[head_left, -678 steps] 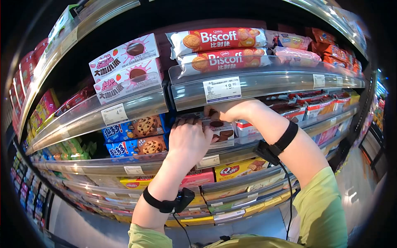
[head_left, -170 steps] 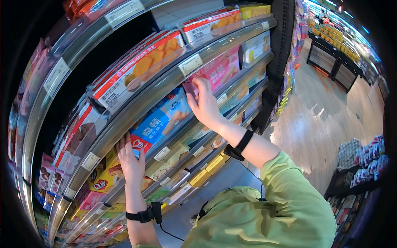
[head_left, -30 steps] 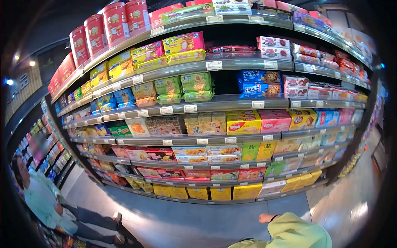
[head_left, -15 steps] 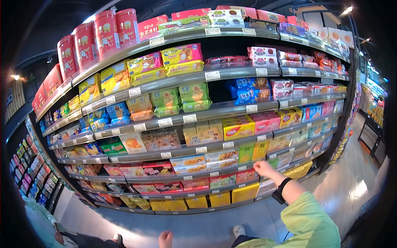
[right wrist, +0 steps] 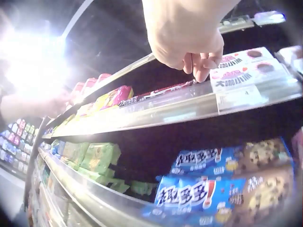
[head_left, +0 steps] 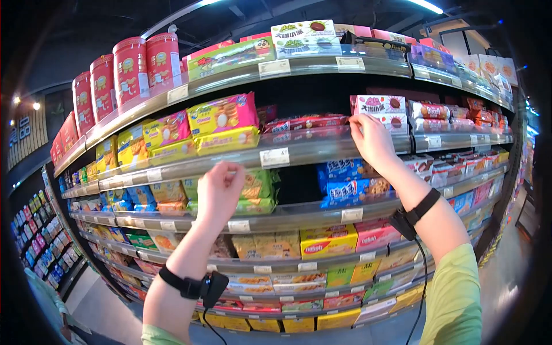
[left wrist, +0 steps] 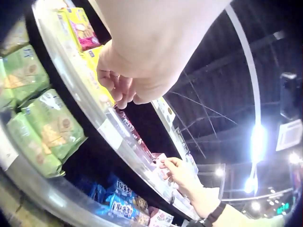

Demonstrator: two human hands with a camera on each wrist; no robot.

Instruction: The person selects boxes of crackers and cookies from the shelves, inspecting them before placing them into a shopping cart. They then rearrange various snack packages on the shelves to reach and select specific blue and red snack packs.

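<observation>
My right hand (head_left: 372,140) is raised at the second shelf from the top. Its loosely bent fingertips are right at the left end of two stacked white-and-pink snack pie boxes (head_left: 397,104), overlapping them in the head view. The right wrist view shows these boxes (right wrist: 251,68) just beside the fingers, which grip nothing. My left hand (head_left: 218,192) hangs in the air before the shelf's price strip, fingers loosely curled around nothing. Behind it are green cracker packs (head_left: 259,190) and, above, a yellow-and-pink cookie pack (head_left: 223,115). Flat red packs (head_left: 305,122) lie between the hands' columns.
Blue chocolate-chip cookie packs (head_left: 351,190) sit one shelf below, and Biscoff packs (head_left: 428,110) stand to the right. Clear plastic guards edge the shelves, with a price tag (head_left: 274,156) near my left hand. Red tins (head_left: 131,68) stand on top. Another person's sleeve (head_left: 43,293) shows lower left.
Half a second ago both hands were low, at and below the lower shelves. Both have risen to the upper shelves, and the view has come closer to the rack.
</observation>
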